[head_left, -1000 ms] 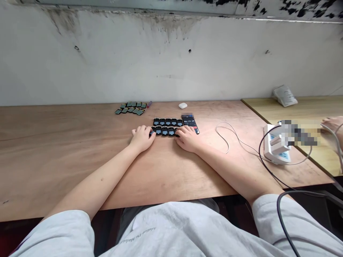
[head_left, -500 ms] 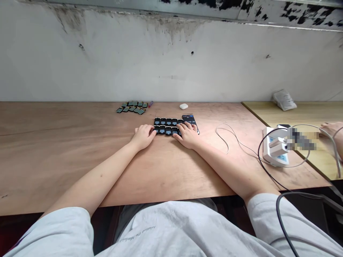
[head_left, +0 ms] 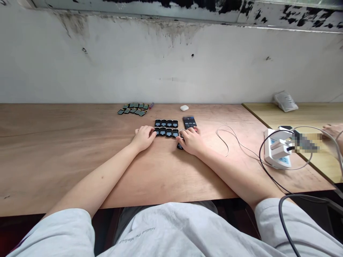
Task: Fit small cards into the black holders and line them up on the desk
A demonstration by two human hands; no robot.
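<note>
Two rows of small black plastic housings, each with a pale grey rectangle, lie in front of me on the table. My left hand rests at the left end of the nearer row. Its fingers are bent with the thumb apart, touching the end housing's edge. My right hand is closed over a separate black housing just right of the rows, mostly hidden under the fingers and thumb. Behind that hand lies a phone showing a timer, its lower part covered.
Several green-grey flat parts lie at the back left, beside a small purple tool. A white earbud case stands near the wall. At right are a power strip, cables and another person's hand.
My right hand has moved slightly right and towards me, drawing the right-end housing away from the rows. More of the phone shows. My left hand has stayed in place.
</note>
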